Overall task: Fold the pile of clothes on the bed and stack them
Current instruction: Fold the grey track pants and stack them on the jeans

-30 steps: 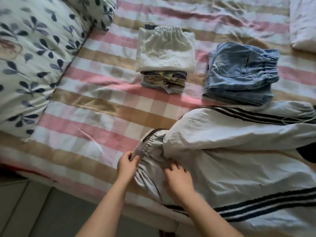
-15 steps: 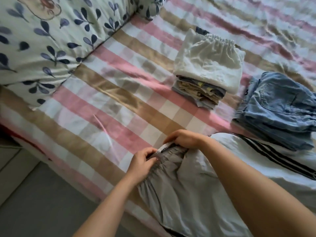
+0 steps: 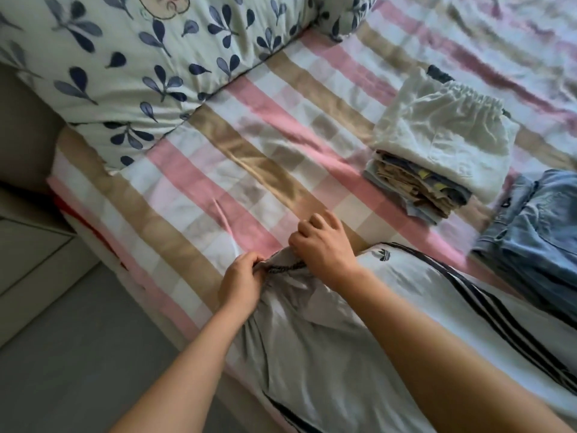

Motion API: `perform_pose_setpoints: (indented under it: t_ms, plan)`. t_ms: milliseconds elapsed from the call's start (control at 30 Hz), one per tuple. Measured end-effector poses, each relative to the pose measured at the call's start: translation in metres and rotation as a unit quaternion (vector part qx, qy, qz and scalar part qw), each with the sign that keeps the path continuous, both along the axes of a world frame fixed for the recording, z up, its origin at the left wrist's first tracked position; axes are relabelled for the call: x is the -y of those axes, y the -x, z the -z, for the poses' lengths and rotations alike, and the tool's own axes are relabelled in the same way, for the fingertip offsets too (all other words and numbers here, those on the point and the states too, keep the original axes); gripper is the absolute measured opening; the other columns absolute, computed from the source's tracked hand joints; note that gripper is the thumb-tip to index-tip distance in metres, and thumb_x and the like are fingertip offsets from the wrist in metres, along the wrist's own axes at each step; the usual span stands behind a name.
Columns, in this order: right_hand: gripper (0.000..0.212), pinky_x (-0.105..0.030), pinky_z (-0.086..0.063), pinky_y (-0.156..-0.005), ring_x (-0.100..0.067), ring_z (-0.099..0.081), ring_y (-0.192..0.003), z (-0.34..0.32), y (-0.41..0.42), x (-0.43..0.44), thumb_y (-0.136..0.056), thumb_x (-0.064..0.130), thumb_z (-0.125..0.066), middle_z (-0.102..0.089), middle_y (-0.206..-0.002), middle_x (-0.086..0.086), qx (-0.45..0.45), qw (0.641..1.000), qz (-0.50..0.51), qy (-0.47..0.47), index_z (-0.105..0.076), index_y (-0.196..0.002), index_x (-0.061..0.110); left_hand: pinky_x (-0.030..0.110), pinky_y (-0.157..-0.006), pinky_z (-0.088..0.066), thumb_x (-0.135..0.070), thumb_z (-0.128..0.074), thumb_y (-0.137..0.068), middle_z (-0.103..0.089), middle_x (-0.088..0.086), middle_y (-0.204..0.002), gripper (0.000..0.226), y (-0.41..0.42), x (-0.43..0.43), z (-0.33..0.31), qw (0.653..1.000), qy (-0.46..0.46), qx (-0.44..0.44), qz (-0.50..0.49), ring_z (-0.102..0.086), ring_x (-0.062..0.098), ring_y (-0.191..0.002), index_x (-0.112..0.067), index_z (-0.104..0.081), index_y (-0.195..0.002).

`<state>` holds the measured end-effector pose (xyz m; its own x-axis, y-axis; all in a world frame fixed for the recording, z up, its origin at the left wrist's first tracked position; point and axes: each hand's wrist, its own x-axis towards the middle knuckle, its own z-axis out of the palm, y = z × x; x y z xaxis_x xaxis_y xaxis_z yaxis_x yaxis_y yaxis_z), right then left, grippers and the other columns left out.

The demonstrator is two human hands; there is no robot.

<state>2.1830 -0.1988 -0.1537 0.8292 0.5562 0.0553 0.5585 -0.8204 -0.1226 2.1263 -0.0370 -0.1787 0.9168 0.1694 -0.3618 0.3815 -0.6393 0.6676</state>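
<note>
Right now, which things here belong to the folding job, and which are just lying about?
Job: grey garment, gripped at its elastic edge by left hand and right hand; white-topped stack; denim stack.
Lying about: leaf-print quilt; checked sheet; floor.

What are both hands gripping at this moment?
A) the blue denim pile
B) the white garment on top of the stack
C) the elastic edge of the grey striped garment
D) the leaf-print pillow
C: the left hand and the right hand both curl their fingers round the gathered elastic edge of the grey striped garment.
</note>
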Motion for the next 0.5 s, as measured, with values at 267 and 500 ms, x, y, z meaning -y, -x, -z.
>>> perform_pose_setpoints:
  t_ms: [267, 500]
  plan:
    - [0.033, -0.032, -0.042, -0.088, -0.029, -0.053, -0.109, 0.011, -0.034, 0.05, -0.086, 0.018, -0.052, -0.06, -0.119, -0.015, -0.383, 0.884, 0.256, -0.077, -0.058, -0.117, 0.011, 0.029, -0.086, -0.043, -0.02, -0.053, -0.089, -0.066, 0.009, -0.11, 0.022, -0.041, 0.021, 0.002, 0.997, 0.067, -0.033, 0.01, -0.058, 0.025, -0.104, -0.01, -0.065, -0.105]
    - [0.016, -0.033, -0.04, -0.067, -0.027, -0.057, -0.085, 0.006, -0.033, 0.046, -0.08, 0.03, -0.063, -0.063, -0.085, -0.007, -0.358, 0.91, 0.207, -0.021, -0.061, -0.085, 0.014, 0.022, -0.067, -0.039, -0.014, -0.071, -0.078, -0.06, -0.001, -0.08, 0.014, -0.074, 0.053, 0.001, 0.99, 0.127, 0.016, 0.065, -0.057, 0.019, -0.08, -0.014, -0.059, -0.084]
